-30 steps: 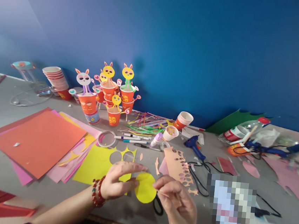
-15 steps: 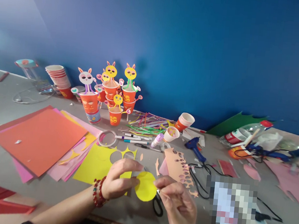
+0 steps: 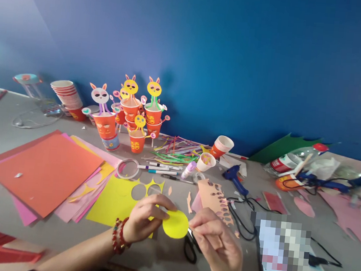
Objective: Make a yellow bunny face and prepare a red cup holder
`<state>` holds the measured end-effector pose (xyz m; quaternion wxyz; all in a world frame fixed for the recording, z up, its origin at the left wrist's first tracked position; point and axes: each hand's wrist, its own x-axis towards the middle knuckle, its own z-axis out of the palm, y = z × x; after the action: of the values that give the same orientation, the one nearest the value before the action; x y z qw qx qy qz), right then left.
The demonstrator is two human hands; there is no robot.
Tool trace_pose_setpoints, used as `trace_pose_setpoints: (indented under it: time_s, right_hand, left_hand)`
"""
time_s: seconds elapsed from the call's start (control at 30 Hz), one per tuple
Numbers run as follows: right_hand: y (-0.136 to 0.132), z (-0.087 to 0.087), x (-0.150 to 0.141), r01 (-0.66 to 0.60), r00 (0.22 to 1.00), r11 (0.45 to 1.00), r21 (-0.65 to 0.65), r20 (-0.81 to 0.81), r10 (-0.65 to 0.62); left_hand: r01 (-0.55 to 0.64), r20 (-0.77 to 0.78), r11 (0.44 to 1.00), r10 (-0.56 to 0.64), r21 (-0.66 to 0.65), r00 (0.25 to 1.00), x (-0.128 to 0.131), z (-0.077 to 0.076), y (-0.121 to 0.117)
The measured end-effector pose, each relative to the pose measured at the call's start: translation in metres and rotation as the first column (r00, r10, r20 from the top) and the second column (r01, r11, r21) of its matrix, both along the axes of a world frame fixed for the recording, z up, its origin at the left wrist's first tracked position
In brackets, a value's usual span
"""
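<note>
My left hand [image 3: 145, 219] pinches the left edge of a bright yellow paper circle [image 3: 175, 225] between thumb and fingers. At the circle's right edge is my right hand [image 3: 217, 243], its fingertips pressed together. Whether they touch the rim or hold something small, I cannot tell. Scissors [image 3: 190, 249] with black handles lie on the table below, partly hidden by the right hand. Behind the left hand lies a yellow sheet [image 3: 110, 201] with round cut-outs. Peach paper [image 3: 212, 198] with several holes lies beyond the right hand.
Paper-cup figures [image 3: 105, 124] with animal faces stand at the back. Stacked coloured sheets [image 3: 45, 173] lie left. Paper strips [image 3: 179, 152], markers [image 3: 162, 172] and a glue stick [image 3: 189, 169] lie mid-table. A blue glue gun [image 3: 235, 179] and its black cord are on the right.
The yellow circle has tilted back and looks flatter. My right fingertips have shifted slightly right, from the circle's face to its edge. The view has turned a little.
</note>
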<state>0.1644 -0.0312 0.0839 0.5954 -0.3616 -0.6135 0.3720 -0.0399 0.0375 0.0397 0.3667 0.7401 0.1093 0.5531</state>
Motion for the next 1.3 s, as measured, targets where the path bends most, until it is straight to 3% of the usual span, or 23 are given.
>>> trace_pose_setpoints:
  time_s: [0.07, 0.1, 0.2, 0.27, 0.33, 0.63, 0.9, 1.1, 1.3]
  right_hand:
    - [0.003, -0.002, -0.001, 0.011, 1.000, 0.999, -0.045, -0.007, -0.012]
    - [0.006, -0.003, -0.002, 0.033, 0.999, 0.996, -0.083, -0.024, -0.035]
    - [0.014, -0.010, -0.005, 0.108, 0.988, 0.960, -0.260, -0.079, -0.133]
    - [0.019, -0.015, -0.006, 0.138, 0.976, 0.916, -0.378, -0.105, -0.190]
    - [0.024, -0.020, -0.007, 0.159, 0.963, 0.879, -0.450, -0.123, -0.238]
    - [0.030, -0.030, -0.009, 0.143, 0.943, 0.830, -0.539, -0.181, -0.280]
    - [0.038, -0.028, -0.007, 0.059, 0.934, 0.827, -0.559, -0.261, -0.243]
    - [0.040, -0.029, -0.006, -0.014, 0.944, 0.806, -0.592, -0.273, -0.184]
    - [0.041, -0.031, -0.006, 0.009, 0.944, 0.819, -0.574, -0.265, -0.196]
  left_hand:
    - [0.058, 0.014, 0.976, -0.056, -0.209, 0.998, 0.004, -0.002, -0.001]
    - [0.103, 0.045, 0.932, -0.093, -0.348, 0.995, 0.007, -0.003, -0.002]
    - [0.259, 0.209, 0.687, -0.158, -0.679, 0.965, 0.014, -0.009, -0.003]
    - [0.312, 0.274, 0.567, -0.153, -0.762, 0.949, 0.018, -0.012, -0.003]
    - [0.300, 0.277, 0.527, -0.125, -0.795, 0.953, 0.019, -0.013, -0.003]
    - [0.162, 0.150, 0.517, -0.065, -0.841, 0.987, 0.019, -0.011, -0.005]
    - [0.068, 0.015, 0.579, -0.096, -0.813, 0.995, 0.019, -0.015, -0.006]
    - [0.038, -0.033, 0.598, -0.108, -0.801, 0.994, 0.019, -0.014, -0.006]
    - [0.027, -0.041, 0.590, -0.102, -0.807, 0.994, 0.019, -0.013, -0.005]
